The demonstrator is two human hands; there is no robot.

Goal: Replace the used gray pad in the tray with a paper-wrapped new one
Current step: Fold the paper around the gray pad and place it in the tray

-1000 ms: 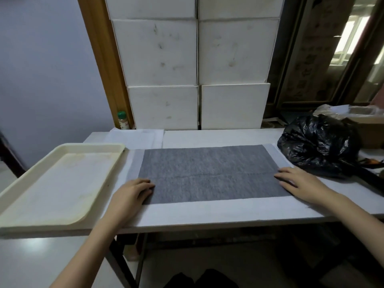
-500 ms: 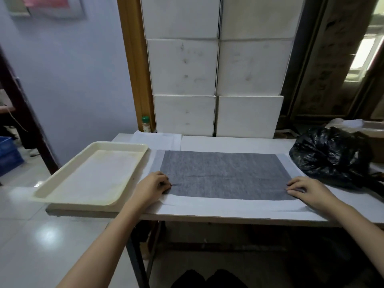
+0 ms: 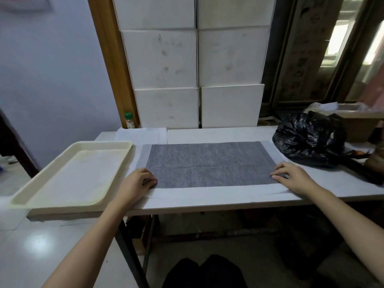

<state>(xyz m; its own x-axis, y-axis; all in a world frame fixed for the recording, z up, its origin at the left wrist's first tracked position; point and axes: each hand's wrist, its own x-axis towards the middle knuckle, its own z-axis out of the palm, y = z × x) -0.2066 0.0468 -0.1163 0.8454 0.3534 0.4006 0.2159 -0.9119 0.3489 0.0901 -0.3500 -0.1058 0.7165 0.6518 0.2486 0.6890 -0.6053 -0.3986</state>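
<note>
A gray pad lies flat on a larger sheet of white paper spread on the table. My left hand sits at the pad's near-left corner, fingers curled and pinching its edge. My right hand is at the near-right corner, thumb and fingertips closed on that edge. A cream plastic tray with nothing in it stands left of the pad, touching the paper and overhanging the table's left end.
A crumpled black plastic bag lies on the table right of the pad, with a cardboard box behind it. More white paper lies at the back left. White boxes are stacked behind the table, beside a green-capped bottle.
My left fingers went from lying flat on the pad to curling on its near-left corner. My right hand slid slightly along the right edge. The camera pulled back and tilted.
</note>
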